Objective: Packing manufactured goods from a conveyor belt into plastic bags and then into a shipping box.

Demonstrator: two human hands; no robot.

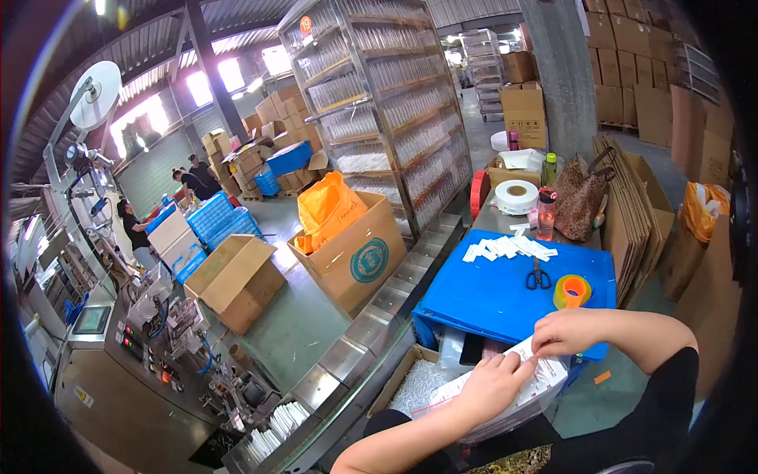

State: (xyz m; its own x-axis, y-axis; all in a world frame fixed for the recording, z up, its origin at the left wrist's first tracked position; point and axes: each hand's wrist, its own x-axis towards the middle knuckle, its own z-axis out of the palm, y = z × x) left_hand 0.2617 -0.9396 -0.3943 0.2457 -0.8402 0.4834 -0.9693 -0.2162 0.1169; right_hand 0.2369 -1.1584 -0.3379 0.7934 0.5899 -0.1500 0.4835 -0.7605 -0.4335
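Both hands at work on a clear plastic bag (513, 395) of flat white items, held low in front of the body, just below the near edge of the blue desk (489, 296).

Left hand (493, 385): palm down, fingers spread flat on the white printed label (545, 363) on the bag's upper face. Grip wide, closed on nothing, pressing only.

Right hand (567, 332): fingertips drawn together at the label's far upper corner. Grip narrow, pinched on or pressing that corner; which of the two cannot be told.

Judged method for a sound result: hold the bag steady with the flat hand, smooth from the middle outward toward the pinched corner, keep the label square to the bag edge, avoid trapped creases.

Bag: transparent, soft, bulging slightly, contents pale and stacked; label white with dark print and a reddish line along one side. Lower end hidden behind the left forearm.

Elsewhere on the desk, well apart from the hands: scissors (538, 276), an orange tape roll (572, 291), a scatter of small white slips (509, 249). Open carton of white pieces (418, 383) just beside the left forearm.
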